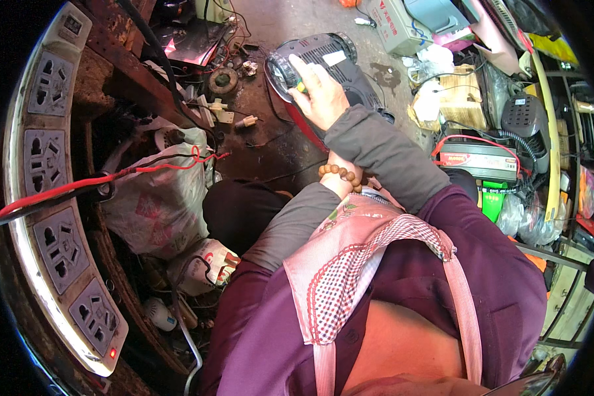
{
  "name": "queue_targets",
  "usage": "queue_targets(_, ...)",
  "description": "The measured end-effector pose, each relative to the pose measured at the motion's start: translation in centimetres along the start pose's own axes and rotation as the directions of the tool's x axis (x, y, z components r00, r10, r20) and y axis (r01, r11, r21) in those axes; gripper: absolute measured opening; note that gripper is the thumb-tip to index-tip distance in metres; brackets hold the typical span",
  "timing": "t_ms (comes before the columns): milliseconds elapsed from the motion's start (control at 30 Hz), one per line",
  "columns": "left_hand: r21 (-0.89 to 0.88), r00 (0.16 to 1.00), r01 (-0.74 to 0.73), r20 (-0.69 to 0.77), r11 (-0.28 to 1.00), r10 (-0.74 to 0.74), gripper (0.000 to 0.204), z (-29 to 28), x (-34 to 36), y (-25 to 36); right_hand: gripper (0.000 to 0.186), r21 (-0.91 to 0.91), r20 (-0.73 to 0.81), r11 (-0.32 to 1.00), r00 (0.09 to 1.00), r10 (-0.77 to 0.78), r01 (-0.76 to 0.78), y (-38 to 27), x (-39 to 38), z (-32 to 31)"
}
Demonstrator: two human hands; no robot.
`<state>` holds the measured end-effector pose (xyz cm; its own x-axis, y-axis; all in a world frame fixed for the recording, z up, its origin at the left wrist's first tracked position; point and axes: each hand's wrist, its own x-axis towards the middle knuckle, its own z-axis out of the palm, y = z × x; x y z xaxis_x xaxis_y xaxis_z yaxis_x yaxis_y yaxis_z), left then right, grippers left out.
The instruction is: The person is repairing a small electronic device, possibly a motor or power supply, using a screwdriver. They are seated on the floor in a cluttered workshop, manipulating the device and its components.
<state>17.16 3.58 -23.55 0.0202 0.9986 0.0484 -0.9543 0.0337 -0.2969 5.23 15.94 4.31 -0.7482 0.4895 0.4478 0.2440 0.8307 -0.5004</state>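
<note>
A black device (346,76) with a red side, round ringed ends and a white sticker lies on the floor at upper centre. My right hand (320,96) is on its near left end, fingers closed around a small yellow-handled object (301,86), with the index finger stretched along the round rim. My left hand (338,160) comes up from below with a wooden bead bracelet (340,173) on the wrist; my right forearm covers its fingers. A pink checked apron (330,284) lies over my front below.
A long socket strip (77,212) with red and black wires (132,169) runs along the left. A plastic bag (148,204), loose plugs (216,111) and a metal ring (223,80) lie nearby. At right stand a boxed battery (396,30), cardboard (462,92) and a metal inverter (478,160).
</note>
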Motion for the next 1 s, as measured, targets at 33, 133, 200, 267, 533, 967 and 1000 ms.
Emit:
queue_targets(33, 0.004, 1.000, -0.003, 0.002, 1.000, 0.003, 0.035, 0.1, 0.3, 0.1, 0.073, -0.067, 0.029, 0.998, 1.000, -0.003, 0.005, 0.1, 0.1, -0.2)
queue_targets(133, 0.013, 1.000, 0.006, 0.012, 1.000, -0.006, 0.033, 0.2, 0.8, 0.1, 0.072, -0.041, -0.048, 0.984, 0.984, -0.174, 0.172, 0.7, 1.0, -0.4)
queue_targets(200, 0.005, 1.000, 0.009, 0.017, 1.000, -0.009, 0.033, 0.3, 0.7, 0.1, 0.071, 0.135, -0.005, 0.980, 0.989, -0.149, 0.149, 1.0, 1.1, -0.1)
queue_targets(267, 0.004, 1.000, 0.004, 0.024, 1.000, -0.005, 0.032, 0.4, 0.6, 0.1, 0.072, 0.099, 0.093, 0.995, 0.996, 0.009, -0.018, 0.3, 0.5, -0.4)
queue_targets(533, -0.024, 0.999, 0.013, 0.050, 1.000, -0.012, 0.030, 1.1, -1.0, 0.1, 0.064, 0.060, 0.014, 0.979, 0.980, -0.196, 0.195, -0.1, 1.4, -0.6)
queue_targets(967, -0.080, 0.986, 0.062, 0.158, 0.995, -0.049, 0.029, 3.4, -2.5, 0.2, 0.072, 0.129, 0.075, 0.990, 0.996, 0.038, -0.048, -0.3, 1.1, -0.6)
queue_targets(1000, -0.098, 0.981, 0.065, 0.187, 0.993, -0.046, 0.030, 4.1, -2.4, 0.1, 0.072, 0.009, 0.110, 0.998, 0.992, 0.059, -0.060, -0.6, 1.1, -0.6)
